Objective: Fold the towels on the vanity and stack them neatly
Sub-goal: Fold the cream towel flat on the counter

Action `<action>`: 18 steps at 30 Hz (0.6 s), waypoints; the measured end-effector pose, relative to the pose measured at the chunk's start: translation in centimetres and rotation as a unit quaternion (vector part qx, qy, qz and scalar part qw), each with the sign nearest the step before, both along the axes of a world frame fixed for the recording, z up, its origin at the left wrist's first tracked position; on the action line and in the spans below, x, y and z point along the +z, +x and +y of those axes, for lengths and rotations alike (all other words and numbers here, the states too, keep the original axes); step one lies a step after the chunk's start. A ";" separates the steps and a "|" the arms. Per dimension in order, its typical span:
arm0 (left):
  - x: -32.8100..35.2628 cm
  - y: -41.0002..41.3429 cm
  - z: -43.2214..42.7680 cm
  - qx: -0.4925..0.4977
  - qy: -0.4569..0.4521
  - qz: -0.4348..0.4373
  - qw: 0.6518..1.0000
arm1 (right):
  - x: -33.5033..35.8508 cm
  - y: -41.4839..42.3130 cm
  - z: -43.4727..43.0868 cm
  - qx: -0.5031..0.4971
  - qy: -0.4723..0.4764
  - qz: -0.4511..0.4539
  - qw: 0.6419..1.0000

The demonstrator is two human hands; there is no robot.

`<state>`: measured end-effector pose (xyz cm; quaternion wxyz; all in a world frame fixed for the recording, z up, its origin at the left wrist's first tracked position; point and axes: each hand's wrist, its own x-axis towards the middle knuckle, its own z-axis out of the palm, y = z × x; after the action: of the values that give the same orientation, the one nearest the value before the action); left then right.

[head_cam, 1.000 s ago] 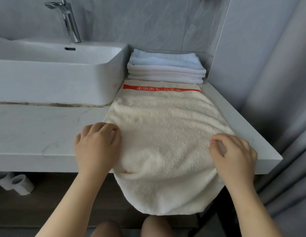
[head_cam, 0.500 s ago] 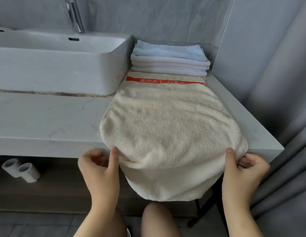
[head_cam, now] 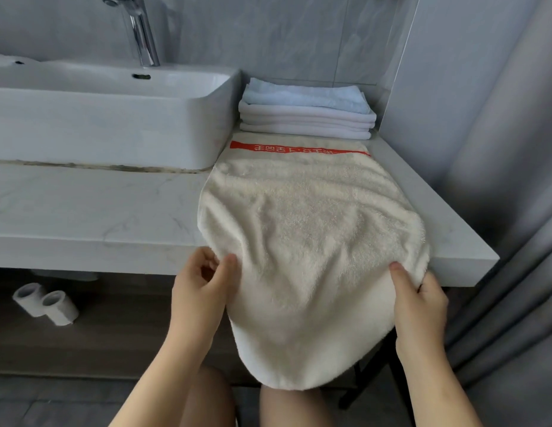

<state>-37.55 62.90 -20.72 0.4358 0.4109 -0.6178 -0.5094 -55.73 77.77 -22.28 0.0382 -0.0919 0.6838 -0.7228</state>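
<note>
Now left hand (head_cam: pixel 204 291) and right hand (head_cam: pixel 419 303), resting on top a second ago, pinch the cream towel (head_cam: pixel 299 226) by its side edges at the tabletop (head_cam: pixel 83 217) front lip, lower centre; fold toward folded stack (head_cam: pixel 305 115) seems imminent.

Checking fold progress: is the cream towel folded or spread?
Spread: the cream towel lies along the vanity, near end overhanging; left hand and right hand pinch its sides.

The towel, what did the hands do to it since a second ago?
The left hand and right hand slid back off the top of the cream towel to the front edge of the vanity and now pinch its sides, thumbs on top. Towel still spread, end hanging over; folded stack unmoved.
</note>
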 end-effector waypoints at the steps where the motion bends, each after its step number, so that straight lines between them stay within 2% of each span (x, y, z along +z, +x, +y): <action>1: 0.2 0.0 -0.1 -0.001 -0.004 0.002 1.000 | 0.0 0.0 0.1 0.012 -0.005 -0.011 1.000; 6: 1.0 0.8 -0.4 -0.010 -0.020 0.009 1.000 | -0.5 -0.1 1.0 0.105 0.015 -0.078 0.991; 10: 1.5 1.4 -0.7 -0.055 0.017 0.019 0.998 | -0.3 0.0 1.3 0.116 0.042 -0.080 0.989; 13: 2.1 1.6 -1.2 -0.095 0.049 0.036 0.994 | 0.6 0.4 1.4 0.120 0.027 -0.054 0.991; 18: 3.9 2.2 -1.6 -0.118 0.066 0.113 0.984 | 2.9 0.3 1.6 0.136 -0.051 -0.039 0.989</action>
<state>-35.38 61.32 -16.78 0.4117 0.3031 -0.5740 -0.6397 -55.47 79.41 -19.42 0.1585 -0.1577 0.6254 -0.7476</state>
